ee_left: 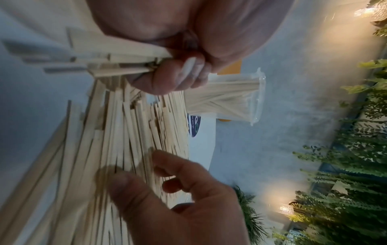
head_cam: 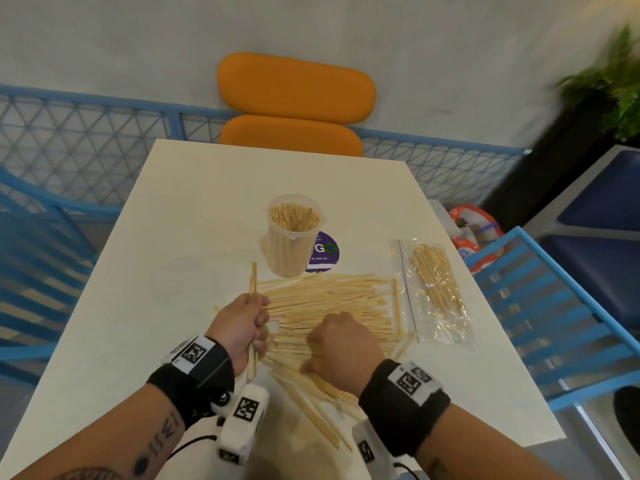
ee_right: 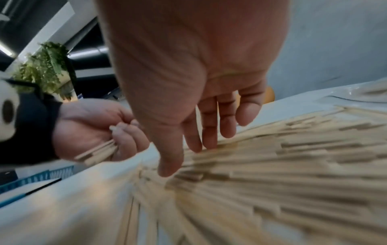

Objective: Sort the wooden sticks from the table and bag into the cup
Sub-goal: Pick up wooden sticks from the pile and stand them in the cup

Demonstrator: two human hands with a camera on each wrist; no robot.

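A wide pile of flat wooden sticks (head_cam: 332,306) (ee_right: 272,165) lies on the white table (head_cam: 173,237). Behind the pile stands a clear plastic cup (head_cam: 284,251) (ee_left: 230,96) full of upright sticks. A clear zip bag (head_cam: 436,296) with more sticks lies to the right of it. My left hand (head_cam: 242,323) (ee_left: 167,73) (ee_right: 94,129) grips a small bundle of sticks (head_cam: 254,278) (ee_left: 117,49) upright at the pile's left edge. My right hand (head_cam: 343,348) (ee_right: 199,132) (ee_left: 167,190) hovers palm down over the pile's near side, its straight fingertips touching the sticks.
A purple round sticker (head_cam: 325,252) shows beside the cup. An orange chair (head_cam: 294,84) stands at the table's far end, blue slatted chairs at the left (head_cam: 34,237) and right (head_cam: 554,306). A plant (head_cam: 616,81) is far right. The table's left half is bare.
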